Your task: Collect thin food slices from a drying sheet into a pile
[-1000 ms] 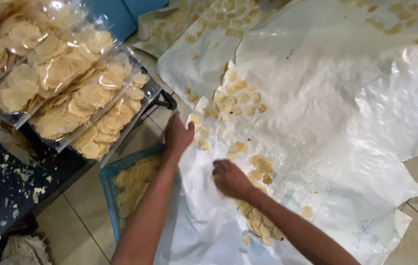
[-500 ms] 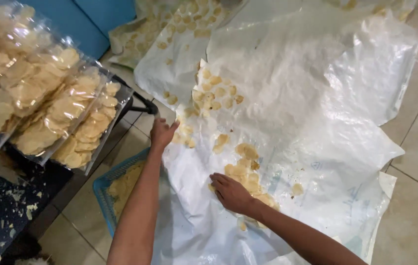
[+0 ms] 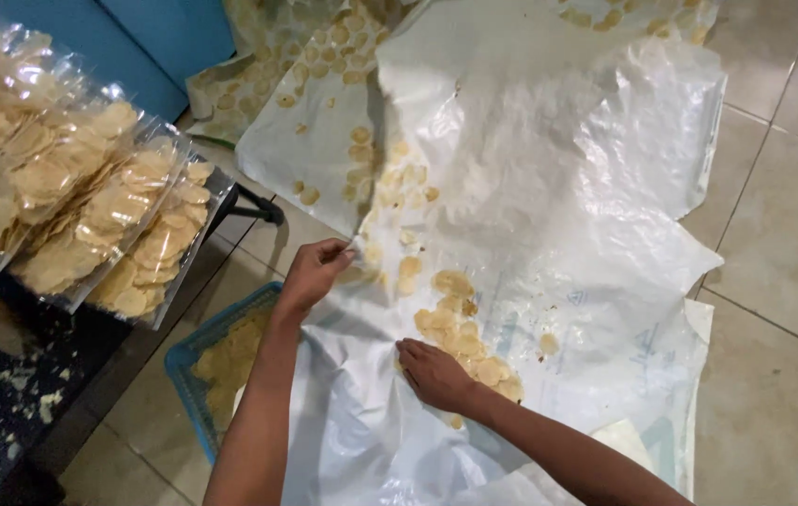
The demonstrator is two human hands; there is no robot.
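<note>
Head view: I'm seeing the left hand [image 3: 310,272] pinching the edge of the plastic sheet [image 3: 549,206] spread on the floor. The right hand [image 3: 432,373] is lying flat beside the crackers [image 3: 460,328], seemingly gripping nothing. Risk: tugging the sheet could be scattering crackers onto tile [image 3: 783,281].
</note>
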